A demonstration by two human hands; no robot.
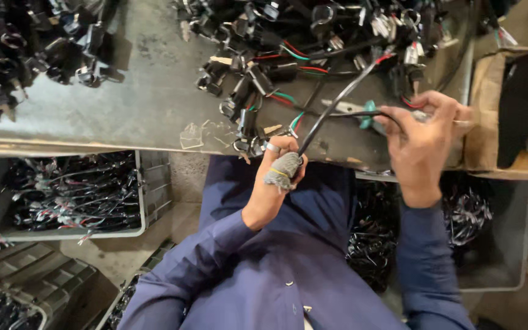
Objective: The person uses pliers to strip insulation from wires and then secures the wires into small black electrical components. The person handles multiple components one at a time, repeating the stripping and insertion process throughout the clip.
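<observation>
My left hand (276, 177), its thumb wrapped in grey cloth and a ring on one finger, pinches a black cable (337, 101) at the front edge of the metal workbench (148, 104). The cable runs up and right into a heap of black lock parts with keys and coloured wires (300, 43). My right hand (423, 140) grips a tool with green handles (368, 115) and a loop of the same black cable. Both arms are in blue sleeves.
A second heap of black parts (25, 49) lies at the bench's far left. A grey crate of wired parts (68, 195) sits below left, another bin (478, 226) below right. A cardboard box (508, 110) stands at the right.
</observation>
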